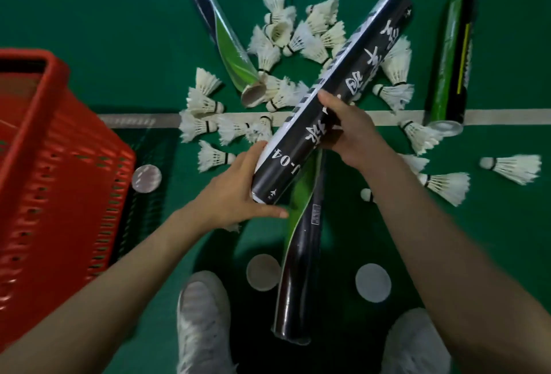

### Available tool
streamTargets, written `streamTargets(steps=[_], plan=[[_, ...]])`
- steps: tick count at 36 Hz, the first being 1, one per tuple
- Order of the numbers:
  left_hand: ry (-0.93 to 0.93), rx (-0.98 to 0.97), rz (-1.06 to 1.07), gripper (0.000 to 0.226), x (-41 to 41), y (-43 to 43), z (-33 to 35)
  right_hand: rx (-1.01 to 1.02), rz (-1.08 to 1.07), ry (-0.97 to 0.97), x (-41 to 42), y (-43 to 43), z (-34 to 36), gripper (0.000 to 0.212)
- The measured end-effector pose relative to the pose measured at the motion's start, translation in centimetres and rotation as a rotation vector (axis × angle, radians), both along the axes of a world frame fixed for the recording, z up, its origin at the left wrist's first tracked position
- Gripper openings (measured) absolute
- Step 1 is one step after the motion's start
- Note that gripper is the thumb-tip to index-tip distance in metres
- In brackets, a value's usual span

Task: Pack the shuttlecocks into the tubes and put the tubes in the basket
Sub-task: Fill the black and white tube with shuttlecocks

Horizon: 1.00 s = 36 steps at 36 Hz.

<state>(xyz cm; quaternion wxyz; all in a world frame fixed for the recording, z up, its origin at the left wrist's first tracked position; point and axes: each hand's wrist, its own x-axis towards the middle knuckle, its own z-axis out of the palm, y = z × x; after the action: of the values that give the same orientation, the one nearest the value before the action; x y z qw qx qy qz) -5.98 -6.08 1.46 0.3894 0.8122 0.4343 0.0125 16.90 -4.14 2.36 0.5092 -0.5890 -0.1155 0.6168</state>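
Closest to the camera, the left grip [235,195] holds the near end of the black tube [343,75] and the right grip [348,129] clasps its middle, its long axis pointing away to the right, while the red basket [59,141] stands on the left side.

Light is dim and even, falling from above. The green floor [89,16] darkens toward the corners. A broad, soft shadow pools below the black tube [334,99], around the shoes [202,323]. A faint sheen runs along the tube's white stripe. Left of the tube, the red basket [59,165] is motion-blurred and bowed by the wide lens. Beyond the tube, the shuttlecocks [313,37] look soft and slightly overexposed.
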Motion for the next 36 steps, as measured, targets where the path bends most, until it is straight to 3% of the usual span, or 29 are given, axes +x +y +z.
streamTargets(steps=[2, 7, 11, 15, 19, 24, 28, 31, 36], plan=[[0.057, 0.023, 0.006, 0.128, -0.7, -0.3, -0.2, -0.021, 0.044, -0.011, -0.9, 0.5, -0.1, 0.037], [0.115, 0.038, 0.045, 0.129, -1.5, -1.0, -0.2, -0.037, 0.078, -0.030, -2.3, 1.1, -0.1, 0.040], [0.118, -0.051, 0.034, 0.126, -1.5, -0.2, -0.8, -0.043, 0.041, 0.012, -2.2, 0.8, -0.2, 0.023], [0.148, -0.150, 0.011, 0.124, -1.4, 1.3, -1.4, -0.081, -0.014, 0.076, -3.1, 0.0, -0.8, 0.034], [0.100, -0.017, 0.145, 0.105, 0.4, 2.6, -0.6, -0.079, 0.006, 0.129, -6.0, -0.7, -1.1, 0.040], [0.100, 0.122, 0.185, 0.101, 1.2, 3.5, 0.0, 0.004, 0.069, 0.079, -6.7, -1.6, -1.3, 0.046], [0.067, 0.116, 0.135, 0.097, 0.2, 2.4, 0.2, 0.065, -0.176, 0.107, -3.8, -1.7, -0.2, 0.057], [0.169, 0.163, 0.056, 0.096, -0.5, 1.3, 0.1, 0.042, -0.424, 0.146, -1.3, -1.8, -0.2, 0.066], [0.251, 0.134, 0.055, 0.093, 1.1, 1.3, 0.1, -0.068, -0.441, 0.208, -2.7, -3.0, -1.2, 0.069]])
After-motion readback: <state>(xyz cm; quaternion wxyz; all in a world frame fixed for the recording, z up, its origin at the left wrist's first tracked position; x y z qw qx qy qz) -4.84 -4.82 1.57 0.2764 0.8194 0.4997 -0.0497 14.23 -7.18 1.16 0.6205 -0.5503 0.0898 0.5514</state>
